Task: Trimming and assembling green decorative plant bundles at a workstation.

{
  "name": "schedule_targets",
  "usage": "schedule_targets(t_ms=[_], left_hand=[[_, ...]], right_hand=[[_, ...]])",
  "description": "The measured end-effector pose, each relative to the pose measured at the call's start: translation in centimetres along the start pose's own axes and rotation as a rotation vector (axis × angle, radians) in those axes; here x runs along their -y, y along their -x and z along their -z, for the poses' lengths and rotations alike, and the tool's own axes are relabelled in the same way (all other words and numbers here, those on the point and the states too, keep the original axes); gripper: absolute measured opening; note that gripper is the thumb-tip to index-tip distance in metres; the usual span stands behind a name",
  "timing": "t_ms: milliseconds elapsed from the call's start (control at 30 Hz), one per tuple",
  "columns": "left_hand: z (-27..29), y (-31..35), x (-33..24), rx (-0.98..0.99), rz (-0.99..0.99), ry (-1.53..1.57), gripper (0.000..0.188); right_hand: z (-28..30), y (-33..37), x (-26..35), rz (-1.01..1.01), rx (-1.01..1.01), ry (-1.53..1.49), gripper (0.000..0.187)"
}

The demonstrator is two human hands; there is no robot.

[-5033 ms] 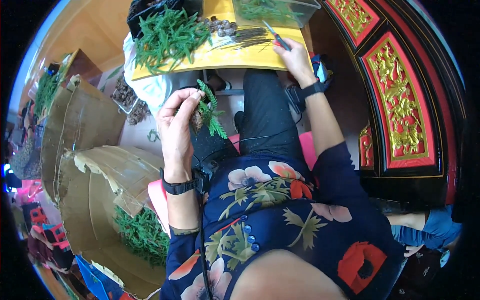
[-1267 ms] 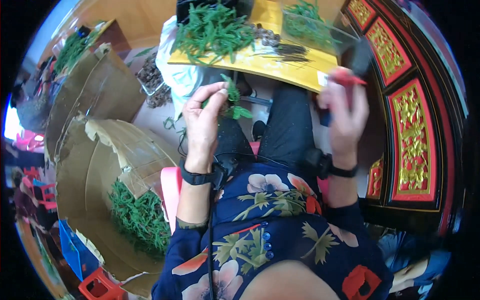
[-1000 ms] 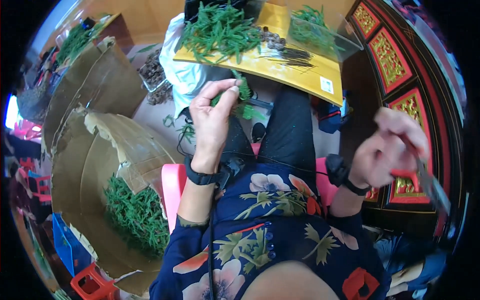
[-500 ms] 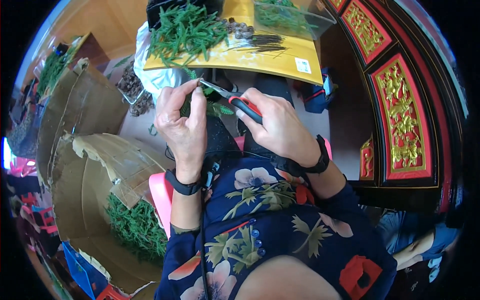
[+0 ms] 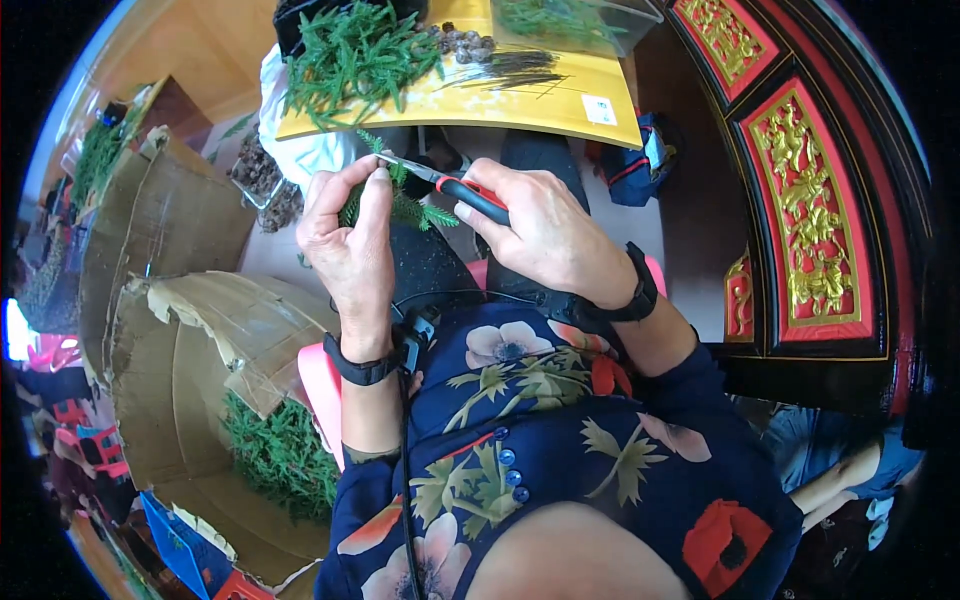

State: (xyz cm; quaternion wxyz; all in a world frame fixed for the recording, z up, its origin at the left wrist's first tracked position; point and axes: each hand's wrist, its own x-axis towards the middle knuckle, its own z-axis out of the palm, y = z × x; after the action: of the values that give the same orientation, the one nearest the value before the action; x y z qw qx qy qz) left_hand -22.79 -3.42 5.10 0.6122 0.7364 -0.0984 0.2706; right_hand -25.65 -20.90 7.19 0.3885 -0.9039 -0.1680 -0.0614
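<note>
My left hand [image 5: 348, 240] pinches a green needle-leaved sprig [image 5: 412, 208] between thumb and forefinger, beyond my lap. Parts of the sprig stick out above and to the right of the fingertips. In my right hand [image 5: 550, 228] is a pair of pliers [image 5: 468, 194] with red and black handles. Their metal jaws point left and reach the sprig at my left fingertips. Whether the jaws grip a wire or stem there is too small to tell.
Ahead, a yellow board [image 5: 450, 112] carries a heap of green sprigs [image 5: 360, 62], small pine cones [image 5: 468, 44], thin dark wires [image 5: 520, 68] and a clear bin [image 5: 610, 35]. At left, a torn cardboard box [image 5: 170, 400] holds more greenery [image 5: 280, 455]. Carved red-and-gold panels [image 5: 812, 215] stand right.
Both hands, with the sprig and pliers, have shifted slightly left and up in the view. The pliers' tips stay at my left fingertips.
</note>
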Motion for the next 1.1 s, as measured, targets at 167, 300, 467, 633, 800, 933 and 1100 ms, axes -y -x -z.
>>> schedule_targets(t_ms=[167,300,467,633,800,933,1100], left_hand=[[0.4,-0.1,0.2,-0.005,0.013,0.021,0.012],[0.4,-0.3,0.2,-0.006,0.033,0.055,0.014],[0.5,-0.3,0.4,0.006,0.039,0.042,0.015],[0.6,-0.6,1.5,0.033,0.122,0.049,0.015],[1.0,-0.9,2.0,0.105,0.405,0.203,0.015],[1.5,-1.4,3.5,0.080,0.562,0.329,0.014],[1.6,-1.4,4.7,0.018,0.501,0.382,0.014]], right_hand=[[0.1,-0.4,0.0,-0.023,0.104,-0.058,0.022],[0.4,-0.9,0.0,-0.020,0.165,-0.094,0.023],[0.2,-1.2,-0.2,-0.010,0.167,-0.113,0.024],[-0.6,-1.6,-1.0,0.011,0.080,0.047,0.021],[-1.7,-2.7,-1.6,0.145,-0.104,0.420,0.017],[-2.6,-3.7,-0.4,0.251,-0.239,0.794,0.019],[-2.8,-5.0,0.8,0.397,-0.314,1.135,0.020]])
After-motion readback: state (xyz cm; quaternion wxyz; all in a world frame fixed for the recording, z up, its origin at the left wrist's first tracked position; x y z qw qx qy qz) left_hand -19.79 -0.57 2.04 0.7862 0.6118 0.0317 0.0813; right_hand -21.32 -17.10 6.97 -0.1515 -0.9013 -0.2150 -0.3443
